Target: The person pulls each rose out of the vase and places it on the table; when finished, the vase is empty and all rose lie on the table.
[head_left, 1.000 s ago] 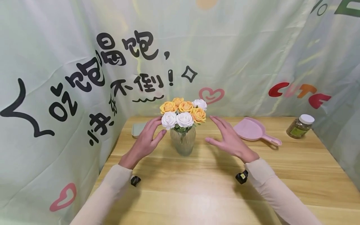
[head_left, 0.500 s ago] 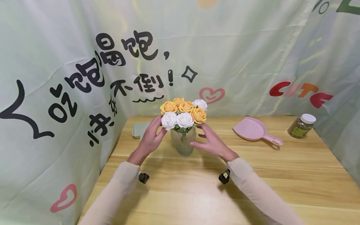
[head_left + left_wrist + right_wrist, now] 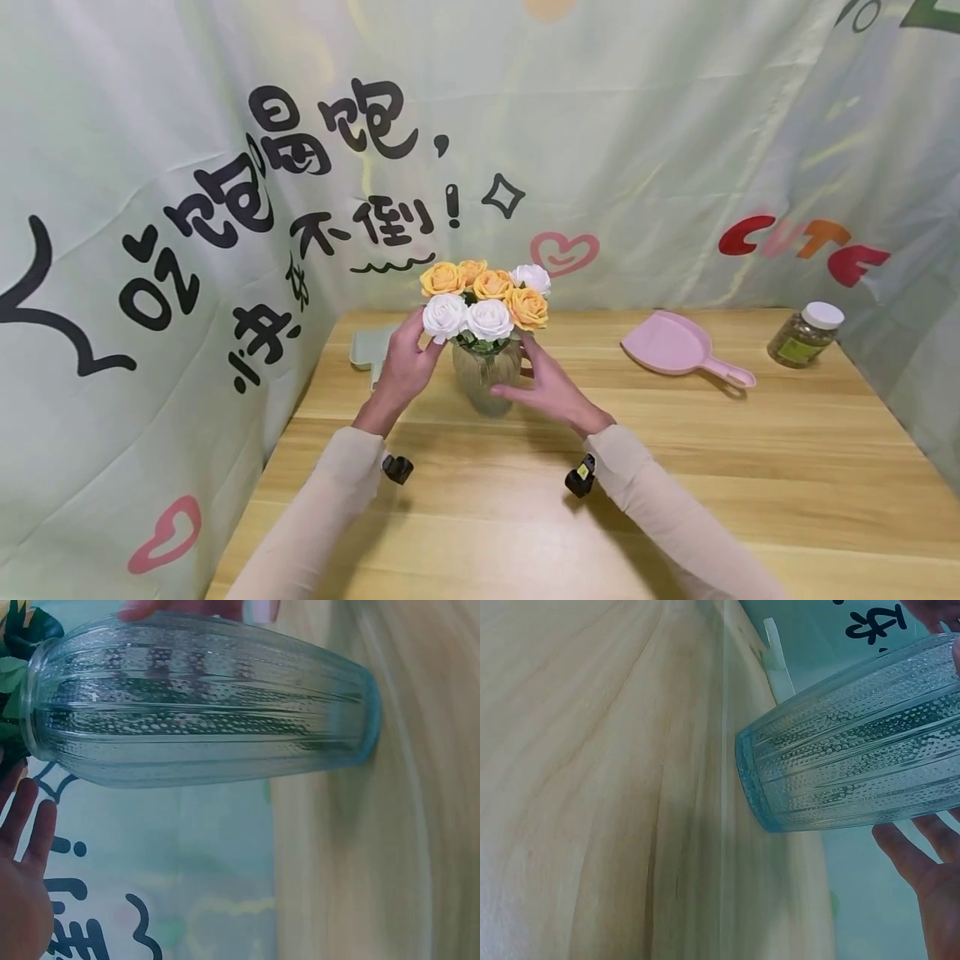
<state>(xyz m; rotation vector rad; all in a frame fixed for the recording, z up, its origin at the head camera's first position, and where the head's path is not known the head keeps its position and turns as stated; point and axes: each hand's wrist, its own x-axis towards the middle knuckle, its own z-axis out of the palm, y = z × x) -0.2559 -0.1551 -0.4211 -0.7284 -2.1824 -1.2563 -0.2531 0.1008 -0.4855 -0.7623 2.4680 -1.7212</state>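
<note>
A ribbed clear glass vase stands upright near the table's far side, holding a bunch of yellow roses and white roses. My right hand holds the vase from the right, thumb across its front and fingers round the far side. Through the glass those fingers show faintly in the left wrist view. On the other side my left hand reaches up to the left white rose, its upper fingers hidden behind the bloom. In the left wrist view the left fingers look straight, close to the vase's neck.
On the right of the wooden table lies a pink dustpan-shaped item, and beyond it a jar with a white lid. A pale green flat item lies behind my left hand. Printed cloth hangs around the table.
My right hand has moved left from beside the vase and taken hold of it. The left hand has come slightly closer to the flowers. The left-hand roses have shifted a little left.
</note>
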